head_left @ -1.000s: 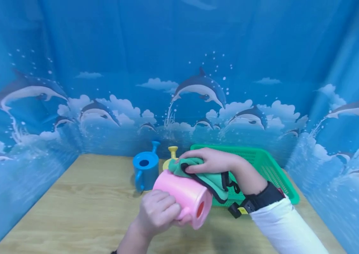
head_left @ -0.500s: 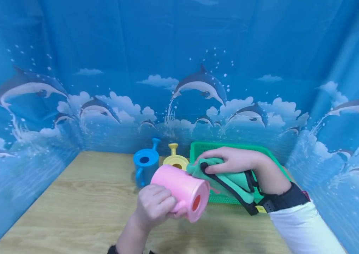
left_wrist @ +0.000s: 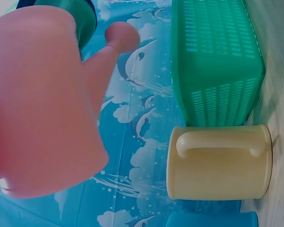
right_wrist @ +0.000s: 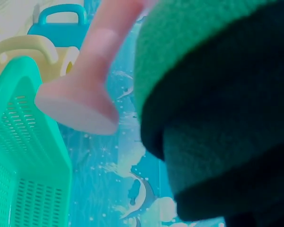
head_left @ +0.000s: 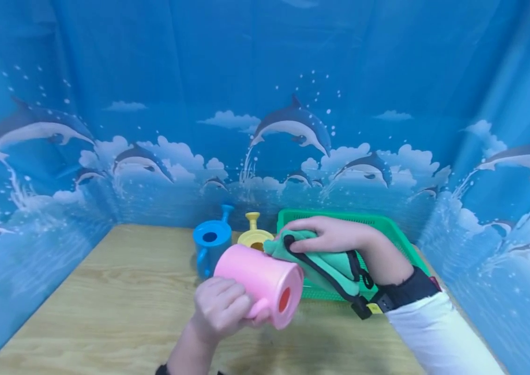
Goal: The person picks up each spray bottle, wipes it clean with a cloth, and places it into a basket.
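Head view: nearest, the white sleeve comes in from the lower right, with a black strap round the wrist. The left hand has its fingers curled round the handle of a pink watering can, gripping it firmly. That can is held up off the table, tipped onto its side, so the end with the round hole faces back toward the person; the hole looks red inside. The right wrist view shows its spout ending in a wide, flat head near the cloth.

The right hand holds a green cloth with black edging, thumb on the near side and fingers bent over the top. One end of the cloth touches the upper side of the pink can, and the rest hangs down toward the strap.

Farther off, a yellow watering can stands upright between a blue watering can on the left and a green basket on the right. Behind everything hangs a blue curtain printed with dolphins and clouds.
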A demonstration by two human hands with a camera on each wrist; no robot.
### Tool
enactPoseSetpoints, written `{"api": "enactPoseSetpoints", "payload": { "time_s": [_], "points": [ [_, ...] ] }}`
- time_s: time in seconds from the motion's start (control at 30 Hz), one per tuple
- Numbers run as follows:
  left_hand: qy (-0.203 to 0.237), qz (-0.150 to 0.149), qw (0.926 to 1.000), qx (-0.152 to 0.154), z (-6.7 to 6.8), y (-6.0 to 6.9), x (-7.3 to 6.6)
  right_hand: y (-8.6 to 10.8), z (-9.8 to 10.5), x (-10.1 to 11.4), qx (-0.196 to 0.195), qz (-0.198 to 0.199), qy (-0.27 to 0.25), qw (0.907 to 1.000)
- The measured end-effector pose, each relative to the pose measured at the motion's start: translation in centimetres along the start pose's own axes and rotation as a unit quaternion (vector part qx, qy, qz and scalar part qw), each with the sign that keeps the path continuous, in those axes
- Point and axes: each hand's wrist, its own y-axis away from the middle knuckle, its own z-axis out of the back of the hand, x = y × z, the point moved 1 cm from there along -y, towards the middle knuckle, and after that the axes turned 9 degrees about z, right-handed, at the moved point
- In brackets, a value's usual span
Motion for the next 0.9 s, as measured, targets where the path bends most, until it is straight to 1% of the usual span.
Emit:
{"api": "enactPoseSetpoints", "payload": {
  "time_s": [0.13,0.23,0.33,0.5,0.6,0.77,0.9],
  "points": [
    [-0.003,-0.020,0.9990,-0.039,-0.2,-0.2,-0.1,-0.8,-0.1,-0.1,-0.005,0.000,0.005,1.0000],
    [0.000,-0.037,0.9968,-0.070,-0.4,-0.3,-0.2,-1.3,-0.1,0.0,-0.007,-0.003,0.004,1.0000],
    [0.006,-0.045,0.9948,-0.091,-0.6,-0.4,-0.4,-2.0,-0.3,-0.1,-0.007,-0.013,0.005,0.9999],
    [0.001,-0.048,0.9924,-0.113,-0.7,-0.6,-0.5,-3.3,-0.7,-0.4,-0.008,-0.037,0.009,0.9992],
    [0.000,-0.056,0.9903,-0.127,-0.8,-0.6,-0.6,-3.9,-0.9,-0.4,-0.010,-0.050,0.011,0.9987],
    [0.003,-0.067,0.9857,-0.154,-1.1,-0.2,-0.6,-4.7,-1.3,-0.4,-0.013,-0.066,0.014,0.9977],
    [0.004,-0.071,0.9845,-0.161,-1.4,-0.1,-0.6,-5.1,-1.3,-0.6,-0.017,-0.075,0.016,0.9969]
  ]
}}
